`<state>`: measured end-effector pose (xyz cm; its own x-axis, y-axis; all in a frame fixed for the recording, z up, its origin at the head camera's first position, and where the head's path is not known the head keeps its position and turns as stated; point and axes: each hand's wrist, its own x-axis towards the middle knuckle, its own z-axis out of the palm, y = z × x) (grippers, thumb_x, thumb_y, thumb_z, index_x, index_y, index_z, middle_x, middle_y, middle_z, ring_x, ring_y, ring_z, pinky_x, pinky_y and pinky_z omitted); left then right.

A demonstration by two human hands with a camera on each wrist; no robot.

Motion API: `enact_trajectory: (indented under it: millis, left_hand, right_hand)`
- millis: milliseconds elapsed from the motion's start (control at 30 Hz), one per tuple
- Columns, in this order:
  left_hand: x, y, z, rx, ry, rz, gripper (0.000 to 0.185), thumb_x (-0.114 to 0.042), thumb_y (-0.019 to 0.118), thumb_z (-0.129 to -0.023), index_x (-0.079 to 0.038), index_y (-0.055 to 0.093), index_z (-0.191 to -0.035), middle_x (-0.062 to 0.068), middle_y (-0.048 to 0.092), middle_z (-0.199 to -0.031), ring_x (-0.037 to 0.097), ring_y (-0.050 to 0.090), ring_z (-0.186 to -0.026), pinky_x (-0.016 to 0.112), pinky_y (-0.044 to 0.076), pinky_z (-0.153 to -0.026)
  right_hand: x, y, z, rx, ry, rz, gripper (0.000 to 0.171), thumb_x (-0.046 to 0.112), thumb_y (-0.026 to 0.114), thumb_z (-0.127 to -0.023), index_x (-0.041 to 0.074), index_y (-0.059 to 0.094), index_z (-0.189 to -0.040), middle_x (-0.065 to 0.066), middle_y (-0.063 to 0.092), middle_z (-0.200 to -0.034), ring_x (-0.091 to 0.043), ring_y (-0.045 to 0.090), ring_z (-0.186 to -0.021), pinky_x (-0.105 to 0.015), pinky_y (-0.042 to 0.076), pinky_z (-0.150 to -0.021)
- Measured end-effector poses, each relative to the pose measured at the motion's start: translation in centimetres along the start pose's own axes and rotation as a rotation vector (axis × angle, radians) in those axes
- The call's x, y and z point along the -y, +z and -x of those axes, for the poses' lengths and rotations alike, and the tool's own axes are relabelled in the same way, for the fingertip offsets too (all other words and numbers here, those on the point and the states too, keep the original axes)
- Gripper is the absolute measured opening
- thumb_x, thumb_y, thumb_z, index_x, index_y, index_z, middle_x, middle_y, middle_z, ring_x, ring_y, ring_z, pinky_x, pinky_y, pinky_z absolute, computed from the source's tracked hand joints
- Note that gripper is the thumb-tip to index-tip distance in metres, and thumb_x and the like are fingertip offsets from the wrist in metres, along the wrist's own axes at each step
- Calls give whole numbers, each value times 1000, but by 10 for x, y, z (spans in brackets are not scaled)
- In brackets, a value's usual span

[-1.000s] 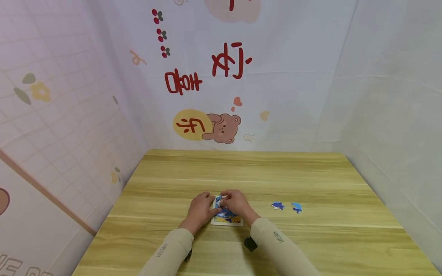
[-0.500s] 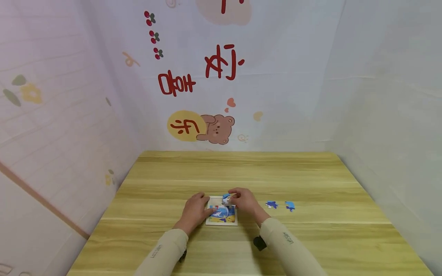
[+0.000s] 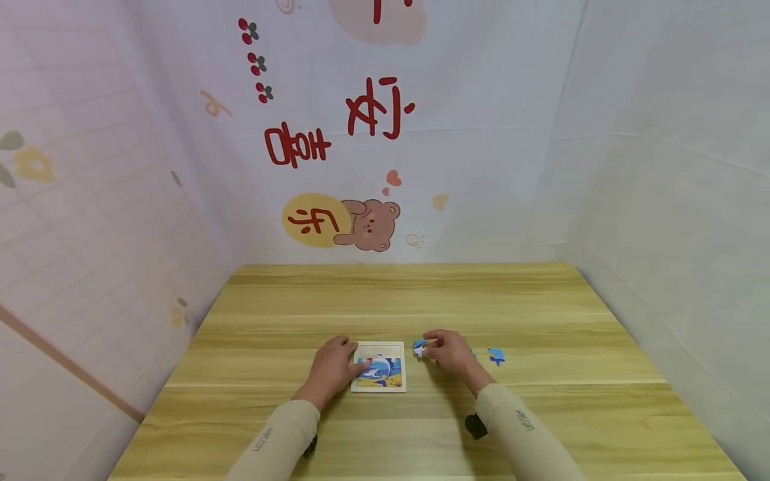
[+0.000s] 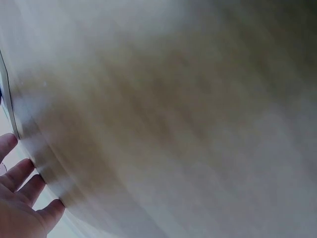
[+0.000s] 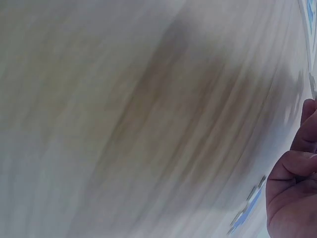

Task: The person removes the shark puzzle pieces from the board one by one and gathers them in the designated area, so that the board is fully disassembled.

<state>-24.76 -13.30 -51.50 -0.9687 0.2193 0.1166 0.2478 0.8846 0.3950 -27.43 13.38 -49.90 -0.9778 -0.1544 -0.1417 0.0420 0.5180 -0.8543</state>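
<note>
A small white-framed puzzle board (image 3: 379, 367) with a blue and yellow picture lies on the wooden table (image 3: 421, 300). My left hand (image 3: 332, 364) rests on the board's left edge, fingers laid flat; its fingers (image 4: 20, 173) show straight in the left wrist view. My right hand (image 3: 448, 349) is just right of the board and pinches a small blue puzzle piece (image 3: 419, 348) low over the table. Another blue piece (image 3: 496, 356) lies to the right of that hand. A third piece beside it is mostly hidden behind the hand.
Pale walls with cartoon prints close in the table on the left, back and right. The wrist views are blurred, showing only wood grain and the edges of the hands (image 5: 294, 193).
My right hand has lifted a blue piece off the board and carried it to the right, off the board. The left hand has stayed on the board's left edge.
</note>
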Motion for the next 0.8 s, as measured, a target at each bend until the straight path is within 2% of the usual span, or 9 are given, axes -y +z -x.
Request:
enact_trajectory:
  millis: [300,567,800]
  left_hand:
    - [2,1,-2,-5,16,-20,57,-43,64,-81,-3,58,-120,18,48,-126,34,41,-118,49,31,-96]
    - [1,0,-2,-23,36,-30,54,-40,66,-80,-2,59,-118,19,50,-123,35,43,-116,50,33,-94]
    - [1,0,-2,-13,27,-27,55,-41,66,-80,-3,59,-119,19,48,-125,35,42,-117,51,32,-94]
  right_hand:
    - [-10,-7,3,-1,-7,74,29,5,64,-81,1,62,-111,-4,60,-77,-17,54,-57,-28,42,-50]
    - [-11,-11,5,-26,-36,155,28,7,64,-81,1,63,-109,-2,60,-78,-15,54,-58,-28,43,-51]
    - [-12,-14,6,-34,-57,261,28,9,66,-79,2,65,-106,0,59,-79,-13,51,-69,-30,43,-61]
